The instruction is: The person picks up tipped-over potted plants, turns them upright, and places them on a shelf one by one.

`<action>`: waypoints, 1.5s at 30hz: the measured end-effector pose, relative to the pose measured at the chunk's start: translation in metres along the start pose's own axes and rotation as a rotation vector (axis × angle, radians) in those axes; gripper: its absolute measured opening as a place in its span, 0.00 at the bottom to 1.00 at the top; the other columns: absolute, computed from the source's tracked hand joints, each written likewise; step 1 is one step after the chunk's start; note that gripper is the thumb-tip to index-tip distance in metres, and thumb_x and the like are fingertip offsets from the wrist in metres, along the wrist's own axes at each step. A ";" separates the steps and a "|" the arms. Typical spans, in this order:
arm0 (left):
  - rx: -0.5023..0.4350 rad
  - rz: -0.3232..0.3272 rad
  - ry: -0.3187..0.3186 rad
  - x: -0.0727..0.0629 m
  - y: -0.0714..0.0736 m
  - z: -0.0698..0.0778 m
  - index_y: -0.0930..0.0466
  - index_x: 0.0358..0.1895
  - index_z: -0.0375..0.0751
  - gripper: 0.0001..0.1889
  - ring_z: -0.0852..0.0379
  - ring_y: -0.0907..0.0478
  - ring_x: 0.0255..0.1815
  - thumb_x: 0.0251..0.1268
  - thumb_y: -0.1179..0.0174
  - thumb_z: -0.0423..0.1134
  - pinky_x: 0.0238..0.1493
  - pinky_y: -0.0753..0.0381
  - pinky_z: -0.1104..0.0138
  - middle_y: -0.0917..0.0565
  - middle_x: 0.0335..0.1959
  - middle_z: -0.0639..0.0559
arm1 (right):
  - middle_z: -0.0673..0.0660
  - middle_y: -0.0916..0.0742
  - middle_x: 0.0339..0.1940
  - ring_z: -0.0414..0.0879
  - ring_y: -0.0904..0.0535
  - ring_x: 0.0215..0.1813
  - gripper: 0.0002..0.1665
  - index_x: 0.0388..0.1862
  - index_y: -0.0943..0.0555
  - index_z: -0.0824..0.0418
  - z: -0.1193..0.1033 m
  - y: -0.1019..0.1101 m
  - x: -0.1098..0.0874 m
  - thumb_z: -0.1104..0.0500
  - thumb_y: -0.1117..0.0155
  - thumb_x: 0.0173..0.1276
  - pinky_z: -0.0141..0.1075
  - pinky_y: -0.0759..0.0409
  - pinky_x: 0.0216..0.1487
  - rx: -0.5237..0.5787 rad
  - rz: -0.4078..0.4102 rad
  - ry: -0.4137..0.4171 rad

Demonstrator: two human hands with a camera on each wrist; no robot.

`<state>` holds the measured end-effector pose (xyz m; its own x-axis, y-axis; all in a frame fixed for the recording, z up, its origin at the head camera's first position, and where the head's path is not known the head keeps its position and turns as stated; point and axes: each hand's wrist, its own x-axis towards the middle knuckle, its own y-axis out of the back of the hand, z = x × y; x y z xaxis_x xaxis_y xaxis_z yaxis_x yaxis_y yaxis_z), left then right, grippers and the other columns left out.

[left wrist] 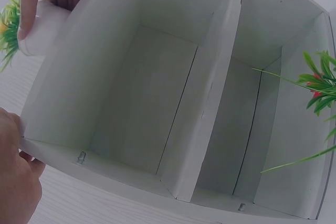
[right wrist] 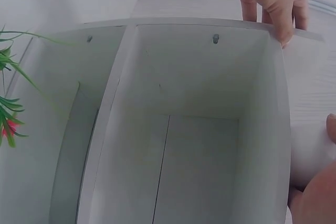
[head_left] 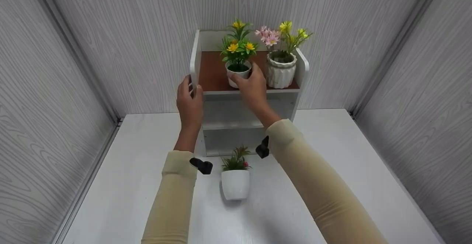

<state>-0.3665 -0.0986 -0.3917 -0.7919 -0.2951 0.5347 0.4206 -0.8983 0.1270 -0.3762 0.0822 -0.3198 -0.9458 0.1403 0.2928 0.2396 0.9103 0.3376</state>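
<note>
On the brown top of a small white shelf unit [head_left: 250,92] stands a white pot of yellow flowers [head_left: 239,48]. My right hand [head_left: 253,90] grips this pot between thumb and fingers from its right front. With my left hand [head_left: 190,105] I hold the unit's left side panel, the thumb in front and the fingers around the outer side. The right wrist view shows that left hand [right wrist: 273,1] at the unit's upper corner. In the left wrist view the white pot [left wrist: 47,30] lies within the right hand's grasp, its base hidden behind the shelf board.
A ribbed cream pot with pink and yellow flowers [head_left: 281,72] stands at the top's right end. On the white table [head_left: 147,185], before the unit, is a white pot with a red-flowered plant [head_left: 235,185]. Wood-grain walls [head_left: 147,33] surround the table on three sides.
</note>
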 end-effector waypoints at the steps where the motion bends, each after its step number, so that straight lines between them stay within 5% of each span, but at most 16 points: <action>1: 0.000 0.001 0.000 0.000 0.000 0.000 0.37 0.75 0.43 0.26 0.55 0.28 0.71 0.79 0.48 0.45 0.69 0.25 0.64 0.28 0.68 0.48 | 0.53 0.24 0.70 0.44 0.26 0.67 0.49 0.77 0.37 0.56 0.000 0.000 0.000 0.42 0.27 0.64 0.40 0.23 0.67 0.000 0.005 -0.002; 16: -0.012 0.017 -0.019 -0.001 -0.002 -0.001 0.36 0.74 0.41 0.25 0.54 0.28 0.70 0.79 0.48 0.43 0.68 0.23 0.63 0.27 0.68 0.47 | 0.56 0.27 0.73 0.47 0.29 0.72 0.52 0.80 0.41 0.59 0.006 0.005 0.003 0.41 0.28 0.65 0.41 0.26 0.71 -0.034 0.077 -0.060; 45: 0.008 0.005 -0.024 -0.002 -0.002 -0.001 0.37 0.75 0.42 0.25 0.56 0.28 0.70 0.80 0.49 0.43 0.68 0.24 0.65 0.27 0.68 0.47 | 0.57 0.26 0.72 0.47 0.30 0.72 0.47 0.78 0.38 0.59 0.015 0.008 -0.021 0.46 0.29 0.68 0.43 0.31 0.74 -0.046 0.166 0.056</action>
<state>-0.3661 -0.0967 -0.3938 -0.7791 -0.2912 0.5552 0.4276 -0.8944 0.1310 -0.3580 0.0927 -0.3368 -0.8789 0.2645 0.3968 0.4026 0.8576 0.3201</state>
